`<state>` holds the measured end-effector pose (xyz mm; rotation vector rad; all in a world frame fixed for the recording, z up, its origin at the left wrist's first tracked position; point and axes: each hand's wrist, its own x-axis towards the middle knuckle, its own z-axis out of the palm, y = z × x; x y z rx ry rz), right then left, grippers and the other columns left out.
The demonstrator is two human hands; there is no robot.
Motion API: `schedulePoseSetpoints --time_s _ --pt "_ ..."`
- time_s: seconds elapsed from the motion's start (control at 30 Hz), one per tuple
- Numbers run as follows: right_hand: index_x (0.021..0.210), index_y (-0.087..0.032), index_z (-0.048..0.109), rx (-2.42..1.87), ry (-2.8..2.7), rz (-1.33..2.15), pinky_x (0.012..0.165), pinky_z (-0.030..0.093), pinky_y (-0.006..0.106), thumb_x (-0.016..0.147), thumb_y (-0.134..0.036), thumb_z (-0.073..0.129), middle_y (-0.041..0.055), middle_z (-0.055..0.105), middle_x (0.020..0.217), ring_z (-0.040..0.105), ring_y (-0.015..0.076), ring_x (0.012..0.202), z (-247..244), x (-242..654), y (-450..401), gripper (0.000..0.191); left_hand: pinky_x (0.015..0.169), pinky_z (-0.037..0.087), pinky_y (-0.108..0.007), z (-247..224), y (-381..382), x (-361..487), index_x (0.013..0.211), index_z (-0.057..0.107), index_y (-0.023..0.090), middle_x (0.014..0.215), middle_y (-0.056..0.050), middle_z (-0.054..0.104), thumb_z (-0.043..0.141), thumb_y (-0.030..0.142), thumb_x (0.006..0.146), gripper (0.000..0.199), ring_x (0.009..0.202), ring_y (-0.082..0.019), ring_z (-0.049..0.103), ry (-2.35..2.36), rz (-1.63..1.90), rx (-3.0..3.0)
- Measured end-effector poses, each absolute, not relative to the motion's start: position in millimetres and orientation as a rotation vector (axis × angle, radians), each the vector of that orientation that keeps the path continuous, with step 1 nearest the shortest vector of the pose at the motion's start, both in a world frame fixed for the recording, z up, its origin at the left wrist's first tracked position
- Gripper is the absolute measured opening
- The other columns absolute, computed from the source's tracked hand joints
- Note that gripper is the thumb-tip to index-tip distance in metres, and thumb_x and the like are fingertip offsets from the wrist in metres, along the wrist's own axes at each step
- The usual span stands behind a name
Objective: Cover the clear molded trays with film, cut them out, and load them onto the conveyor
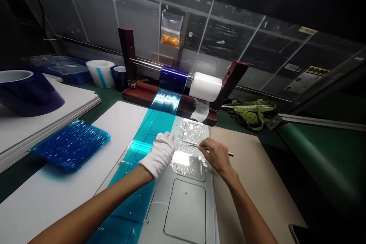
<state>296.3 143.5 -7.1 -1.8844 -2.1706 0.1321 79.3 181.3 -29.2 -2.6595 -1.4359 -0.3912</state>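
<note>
My left hand (162, 151), in a white glove, is closed over the right edge of the blue film strip (161, 120). What its fingers pinch, if anything, is hidden. Bare and closed, my right hand (216, 153) grips a slim pen-like tool (230, 154), whose thin tip points left toward the glove. Under both hands lies a pale sheet (160, 213) marked with dark rounded-rectangle outlines. Wrinkled clear film (187, 162) covers its upper outlines, with shiny glare. The blue strip runs down the sheet's left side from a blue film roll (173, 75).
A dark red wooden stand (130, 55) carries the blue roll and a white roll (206, 85) on a metal rod. More rolls (100, 72) and a blue film pile (73, 145) lie left. Brown board (248, 183) and a green dotted pouch (251, 112) are right.
</note>
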Motion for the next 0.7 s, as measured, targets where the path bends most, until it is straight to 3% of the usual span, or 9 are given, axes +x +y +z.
schedulePoseSetpoints --time_s 0.13,0.27,0.37,0.7 --pt "0.084 -0.023 0.066 -1.825 -2.288 0.125 0.058 0.033 0.025 0.093 -0.027 0.053 0.0011 0.07 0.089 0.062 0.0157 0.074 -23 281 181 0.016 0.07 0.045 -0.042 -39 192 89 0.114 0.059 0.016 0.096 -0.014 0.067 0.053 0.009 0.083 0.032 0.092 -0.029 0.061 -1.352 -0.164 -2.574" --pt "0.084 -0.022 0.066 -1.797 -2.374 0.116 0.056 0.029 0.025 0.092 -0.025 0.052 0.0023 0.069 0.086 0.061 0.0162 0.073 -31 269 203 0.017 0.063 0.042 -0.037 -38 194 90 0.106 0.062 0.014 0.091 -0.016 0.067 0.039 -0.007 0.079 0.041 0.08 -0.026 0.062 -1.235 0.03 -2.497" --pt "0.084 -0.021 0.067 -1.794 -2.412 0.115 0.055 0.027 0.025 0.092 -0.022 0.05 0.0028 0.069 0.086 0.061 0.0154 0.072 -33 265 210 0.019 0.058 0.042 -0.033 -33 193 89 0.099 0.062 0.014 0.082 -0.012 0.064 0.036 -0.009 0.077 0.041 0.07 -0.023 0.061 -1.16 0.126 -2.456" --pt "0.08 -0.021 0.066 -1.884 -2.428 0.101 0.053 0.023 0.024 0.091 -0.02 0.051 -0.0001 0.069 0.082 0.06 0.0124 0.071 -31 299 198 0.018 0.052 0.044 -0.031 -25 194 92 0.093 0.062 0.017 0.079 -0.008 0.062 0.04 -0.009 0.075 0.039 0.067 -0.023 0.061 -1.071 0.25 -2.393"
